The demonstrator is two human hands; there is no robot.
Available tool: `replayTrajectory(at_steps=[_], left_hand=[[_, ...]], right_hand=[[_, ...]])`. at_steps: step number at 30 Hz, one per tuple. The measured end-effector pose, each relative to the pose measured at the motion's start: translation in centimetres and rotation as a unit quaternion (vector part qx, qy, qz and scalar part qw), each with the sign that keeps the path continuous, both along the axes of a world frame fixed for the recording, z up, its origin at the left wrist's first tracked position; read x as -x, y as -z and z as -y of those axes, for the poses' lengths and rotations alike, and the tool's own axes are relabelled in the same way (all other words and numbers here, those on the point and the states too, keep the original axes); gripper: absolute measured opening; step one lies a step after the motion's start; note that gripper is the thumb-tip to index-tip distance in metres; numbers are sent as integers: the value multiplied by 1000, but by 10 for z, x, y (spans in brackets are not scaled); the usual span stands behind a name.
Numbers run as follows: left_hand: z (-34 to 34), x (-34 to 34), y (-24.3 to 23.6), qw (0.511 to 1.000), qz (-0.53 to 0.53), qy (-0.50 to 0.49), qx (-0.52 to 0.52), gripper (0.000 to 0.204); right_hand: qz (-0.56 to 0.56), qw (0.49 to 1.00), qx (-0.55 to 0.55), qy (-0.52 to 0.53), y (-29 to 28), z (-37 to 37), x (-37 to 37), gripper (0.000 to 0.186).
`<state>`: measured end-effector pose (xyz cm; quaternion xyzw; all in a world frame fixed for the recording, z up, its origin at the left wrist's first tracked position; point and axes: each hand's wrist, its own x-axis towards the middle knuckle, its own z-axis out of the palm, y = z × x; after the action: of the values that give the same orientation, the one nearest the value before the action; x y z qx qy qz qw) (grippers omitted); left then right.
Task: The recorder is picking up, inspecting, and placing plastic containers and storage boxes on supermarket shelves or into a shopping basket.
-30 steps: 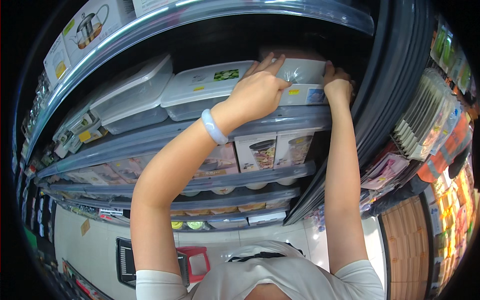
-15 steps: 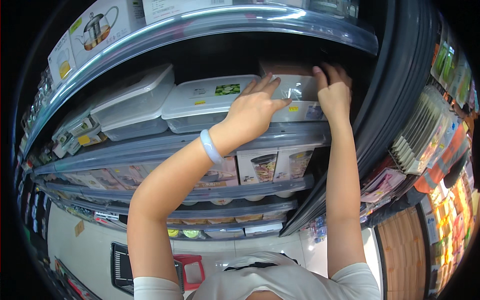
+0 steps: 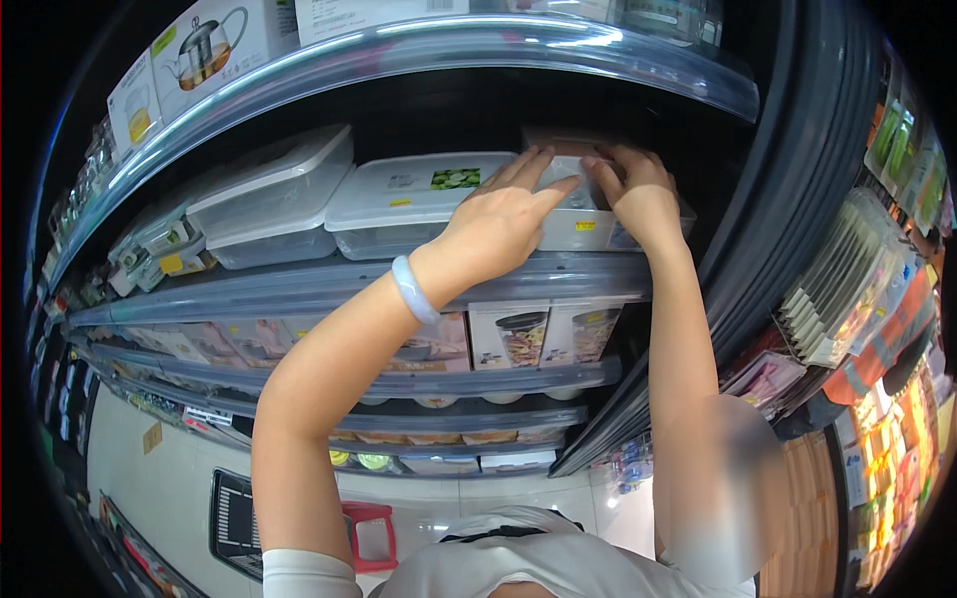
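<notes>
A white box [image 3: 588, 235] with a yellow price sticker and a glossy top sits at the right end of the shelf. Across its left end reaches my left hand [image 3: 503, 204], with fingers stretched and thumb apart. My right hand [image 3: 643, 199] rests over the box's right part, its fingers apart and slightly bent; the fingertips are partly hidden. Behind them a brownish box [image 3: 568, 137] shows in shadow. Left of my left hand sits a clear plastic container with a translucent lid [image 3: 389, 194] and a green picture label. Further left, more lidded containers [image 3: 279, 204] are stacked.
A shelf edge [image 3: 478, 52] with a boxed teapot [image 3: 204, 55] runs above my hands. Boxed goods [image 3: 508, 334] line the shelf below. A dark upright post [image 3: 773, 189] closes off the right side. On the floor stand a black basket [image 3: 234, 518] and a red-framed item [image 3: 371, 513].
My right hand has moved left and slightly down over the white box, uncovering its right end. My left hand has barely shifted. A blurred patch has appeared beside my right forearm.
</notes>
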<state>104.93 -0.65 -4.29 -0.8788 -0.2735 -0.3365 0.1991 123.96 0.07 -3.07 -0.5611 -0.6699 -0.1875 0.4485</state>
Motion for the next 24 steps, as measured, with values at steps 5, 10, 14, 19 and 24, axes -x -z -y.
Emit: replayTrajectory(at_steps=[5,10,14,19,24], left_hand=[[3,6,0,999,22,34,-2,54],[61,27,40,972,168,162,28,41],[128,70,119,955,243,105,131,29],[237,188,293,822,381,-239,349,29],[403,264,408,589,400,-547,440,28]], right_hand=[[-3,999,27,-26,-3,0,11,36],[-65,988,-111,-86,6,43,48,32],[-125,919,-130,-351,56,101,87,23],[-10,822,245,-515,196,139,181,15],[-45,707,435,-556,272,190,257,19]])
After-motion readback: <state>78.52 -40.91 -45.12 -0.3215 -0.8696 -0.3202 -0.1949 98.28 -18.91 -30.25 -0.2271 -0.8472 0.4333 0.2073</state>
